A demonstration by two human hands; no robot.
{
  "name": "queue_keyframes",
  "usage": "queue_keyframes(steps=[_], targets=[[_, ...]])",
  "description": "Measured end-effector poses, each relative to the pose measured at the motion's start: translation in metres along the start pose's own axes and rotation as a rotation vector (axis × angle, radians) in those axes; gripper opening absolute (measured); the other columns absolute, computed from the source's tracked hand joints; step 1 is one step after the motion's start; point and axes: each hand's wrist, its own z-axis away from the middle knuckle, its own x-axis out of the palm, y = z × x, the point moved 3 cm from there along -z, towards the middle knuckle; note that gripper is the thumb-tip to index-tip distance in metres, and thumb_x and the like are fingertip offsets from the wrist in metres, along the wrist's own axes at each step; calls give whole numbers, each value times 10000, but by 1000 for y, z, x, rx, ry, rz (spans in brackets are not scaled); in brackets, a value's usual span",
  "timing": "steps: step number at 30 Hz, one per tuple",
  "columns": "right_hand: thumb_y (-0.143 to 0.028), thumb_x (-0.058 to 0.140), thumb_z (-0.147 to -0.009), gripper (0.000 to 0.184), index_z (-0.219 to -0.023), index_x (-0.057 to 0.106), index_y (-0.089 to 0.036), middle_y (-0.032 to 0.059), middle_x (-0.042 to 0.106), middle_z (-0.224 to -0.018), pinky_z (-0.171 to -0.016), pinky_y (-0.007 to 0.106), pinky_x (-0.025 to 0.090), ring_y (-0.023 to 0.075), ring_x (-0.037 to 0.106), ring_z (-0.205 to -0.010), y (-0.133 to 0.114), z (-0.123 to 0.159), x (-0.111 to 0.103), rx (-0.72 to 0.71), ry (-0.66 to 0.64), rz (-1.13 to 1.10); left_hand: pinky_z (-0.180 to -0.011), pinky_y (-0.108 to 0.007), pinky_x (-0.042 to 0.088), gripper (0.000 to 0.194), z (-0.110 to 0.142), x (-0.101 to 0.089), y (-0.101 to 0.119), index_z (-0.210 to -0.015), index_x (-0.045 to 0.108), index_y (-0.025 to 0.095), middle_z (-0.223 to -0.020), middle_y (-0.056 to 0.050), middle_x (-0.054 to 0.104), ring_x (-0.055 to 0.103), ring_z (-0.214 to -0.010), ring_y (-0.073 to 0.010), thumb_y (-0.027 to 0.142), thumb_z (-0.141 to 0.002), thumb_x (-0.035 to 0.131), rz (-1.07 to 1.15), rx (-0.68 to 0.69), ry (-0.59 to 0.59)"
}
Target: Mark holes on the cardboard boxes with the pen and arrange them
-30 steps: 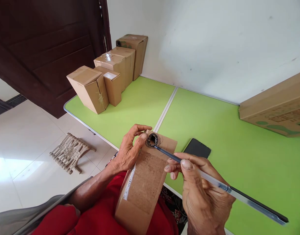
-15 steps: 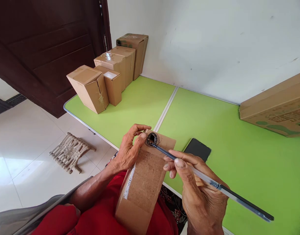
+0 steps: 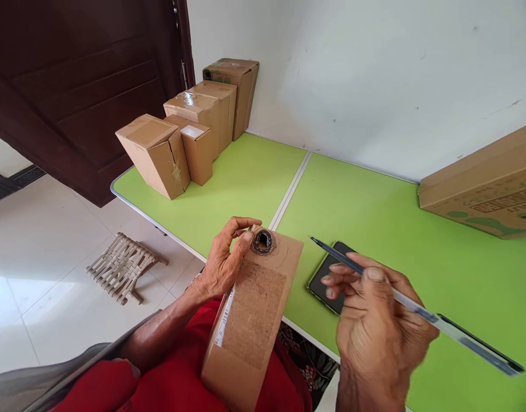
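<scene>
A cardboard box leans from my lap against the table edge, steadied by my left hand, which grips its upper left corner. Near that corner is a hole ringed with black pen scribbles. A worn brown patch covers much of the face, and a white barcode label runs down its left edge. My right hand pinches a clear-barrelled pen, cap on its rear end. The dark pen tip points left, apart from the box. Beneath my right fingers lies a black phone, partly hidden.
Several closed cardboard boxes stand at the far left of the green table. A larger printed carton sits at the right against the wall. A woven stool is on the tiled floor, near a dark door.
My right hand has lifted the pen away from the hole and moved right, over the phone. My left hand and the box have barely shifted.
</scene>
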Motion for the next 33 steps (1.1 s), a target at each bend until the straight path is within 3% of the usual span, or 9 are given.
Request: queue_keyframes(steps=[4, 6, 10, 19, 21, 24, 27, 30, 33], targets=[[-438, 666, -1037, 310, -1162, 787, -182, 79, 771, -976, -680, 350, 562, 216, 721, -772, 39, -10, -3, -218, -191, 517, -973, -376, 496, 466, 0, 0, 1, -1262, 671, 198, -1185, -92, 759, 680, -1070, -252, 585, -1104, 465, -4, -16, -1], [-315, 544, -1072, 292, -1198, 767, -174, 124, 760, -1079, -765, 387, 566, 262, 715, -917, 64, -13, 0, -349, -336, 849, -964, -364, 498, 464, -1, 0, 2, -1251, 680, 200, -1198, -90, 758, 680, -1060, -246, 586, -1100, 473, -17, -11, 6], [-31, 465, -948, 396, -1186, 749, -172, 165, 741, -1126, -850, 405, 532, 316, 643, -1066, 98, -16, 8, -359, -514, 1167, -890, -343, 511, 458, 0, -3, 2, -1265, 682, 203, -1070, -66, 760, 671, -958, -227, 576, -1104, 471, -39, 2, 13], [1, 407, -935, 451, -1207, 733, -152, 200, 734, -1150, -925, 478, 533, 341, 639, -1091, 92, -17, 16, -258, -510, 1050, -826, -322, 487, 443, -1, -4, 2, -1267, 689, 214, -1021, -47, 728, 621, -890, -208, 572, -1099, 491, -65, 8, -2], [-91, 364, -1027, 439, -1329, 678, -145, 187, 744, -1193, -935, 469, 572, 312, 682, -1102, 75, -14, 13, -236, -480, 952, -814, -322, 488, 444, -1, -3, 3, -1272, 687, 215, -988, -43, 725, 622, -875, -208, 574, -1101, 490, -56, 6, -9], [-383, 299, -1158, 477, -1505, 569, -197, 162, 729, -1355, -959, 438, 615, 271, 717, -1208, 38, -5, 11, -85, -443, 509, -843, -330, 497, 429, 0, -1, 6, -1274, 683, 221, -1013, -46, 741, 645, -906, -215, 564, -1106, 488, -49, 2, -11], [-608, 513, -1087, 565, -1537, 586, -274, 125, 633, -1560, -1107, 479, 558, 305, 605, -1428, 4, 9, 21, 47, -487, 180, -858, -338, 508, 414, 1, 1, 8, -1282, 675, 220, -1049, -55, 755, 665, -933, -221, 550, -1108, 495, -22, 3, -23], [-600, 735, -954, 671, -1524, 588, -278, 130, 596, -1597, -1109, 504, 552, 340, 594, -1426, -11, 22, 37, 87, -476, 283, -901, -365, 511, 412, 2, 2, 9, -1293, 674, 226, -1107, -72, 756, 680, -1000, -245, 552, -1101, 512, -6, 8, -32], [-573, 699, -966, 604, -1478, 599, -268, 136, 620, -1560, -1067, 504, 571, 338, 635, -1360, -11, 28, 46, 95, -426, 316, -1015, -416, 493, 400, 3, -1, 9, -1328, 656, 236, -1249, -100, 737, 663, -1194, -298, 535, -1074, 578, 7, 8, -64]])
